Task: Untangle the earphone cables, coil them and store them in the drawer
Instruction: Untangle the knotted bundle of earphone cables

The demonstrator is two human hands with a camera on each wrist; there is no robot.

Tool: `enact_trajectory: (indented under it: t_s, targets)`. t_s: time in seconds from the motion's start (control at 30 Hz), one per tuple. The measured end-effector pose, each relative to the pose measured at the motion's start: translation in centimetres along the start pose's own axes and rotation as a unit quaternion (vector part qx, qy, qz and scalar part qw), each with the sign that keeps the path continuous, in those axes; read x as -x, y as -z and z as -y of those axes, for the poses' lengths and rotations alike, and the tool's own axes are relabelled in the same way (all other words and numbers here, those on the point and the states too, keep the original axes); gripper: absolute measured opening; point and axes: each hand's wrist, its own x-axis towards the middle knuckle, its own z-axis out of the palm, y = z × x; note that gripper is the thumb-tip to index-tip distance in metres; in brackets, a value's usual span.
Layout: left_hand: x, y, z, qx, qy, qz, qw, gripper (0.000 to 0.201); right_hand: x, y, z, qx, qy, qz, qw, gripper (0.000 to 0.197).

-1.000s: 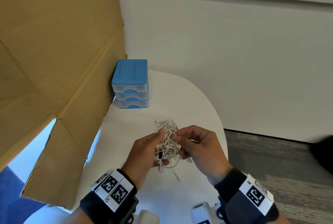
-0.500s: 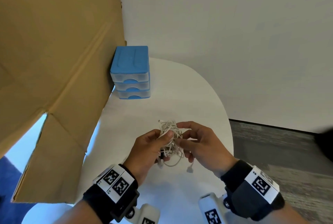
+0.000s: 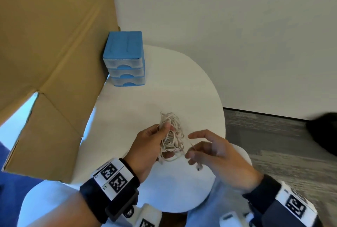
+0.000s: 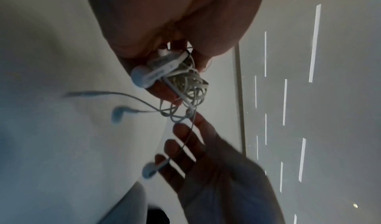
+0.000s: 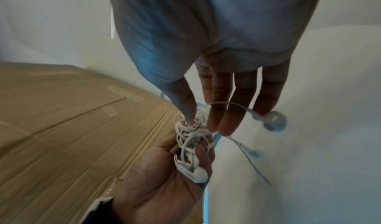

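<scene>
Just above the white counter [image 3: 164,91], the left hand [image 3: 145,146] makes the grip on the tangled earphone cables [image 3: 171,135]: its thumb and curled fingers pinch the white knot, with the wad sitting in the palm, as the right wrist view shows [image 5: 189,146]. One earbud [image 5: 201,173] lies against the heel of that palm. Right of the grip, the right hand [image 3: 215,152] is spread, fingers nearly straight and apart; a single strand runs from the knot across those fingers, and a loose earbud [image 3: 199,168] dangles below them. In the left wrist view two more loose ends hang off the knot [image 4: 117,113], blurred. Whether the right fingertips actually nip the strand is not clear. Well beyond the grip and to its left stands a small blue drawer unit [image 3: 125,59], its three drawers closed, touching a big cardboard box [image 3: 51,48].
</scene>
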Motion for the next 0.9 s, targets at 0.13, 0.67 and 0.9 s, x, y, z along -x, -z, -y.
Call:
enact_trajectory:
  t_s: [0.13,0.67,0.9]
  targets:
    - [0.6,0.0,0.0,0.052,-0.004,0.022,0.998,0.022,2.7,1.1,-1.1,-0.011,-0.010,-0.002,1.000,0.023]
    - [3.0,0.2,-1.5,-0.093,0.000,0.262,0.960,0.049,2.5,0.5,0.7,-0.001,0.051,-0.027,0.998,0.062]
    - [2.7,0.0,-1.8,-0.147,-0.064,0.181,0.970,0.048,2.5,0.4,0.5,-0.094,0.027,-0.057,0.994,0.018]
